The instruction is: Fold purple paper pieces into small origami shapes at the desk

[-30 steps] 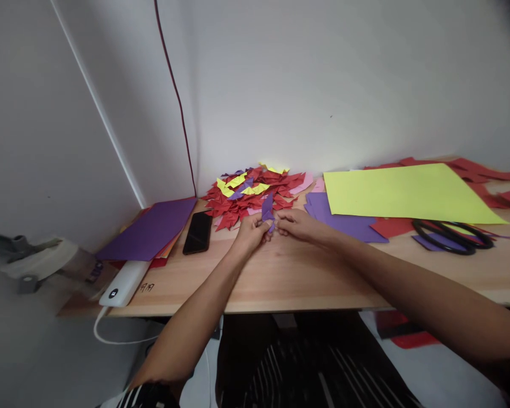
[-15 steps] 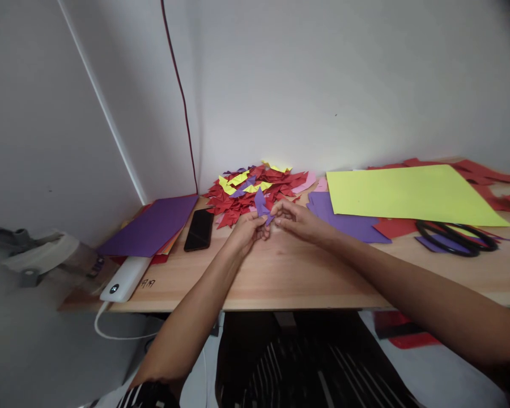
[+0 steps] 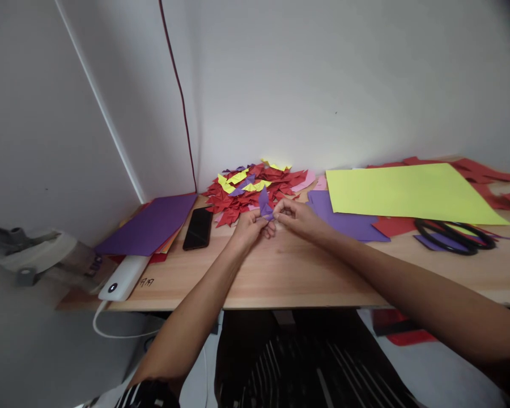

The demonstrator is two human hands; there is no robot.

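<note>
A small folded purple paper piece (image 3: 264, 204) is pinched between both my hands above the wooden table (image 3: 280, 272). My left hand (image 3: 250, 226) grips its lower end with closed fingers. My right hand (image 3: 296, 218) pinches it from the right side. Just behind my hands lies a pile of folded paper triangles (image 3: 255, 190), mostly red with some yellow and purple ones.
A black phone (image 3: 198, 228) and a purple sheet (image 3: 151, 224) lie to the left, with a white power bank (image 3: 125, 279) at the table edge. To the right are a yellow sheet (image 3: 408, 192), purple paper (image 3: 344, 221), red scraps (image 3: 484, 170) and black scissors (image 3: 453, 235).
Both hands stay together on the purple piece and have shifted it slightly; its tip sits a little more upright and nearer the pile than one second ago.
</note>
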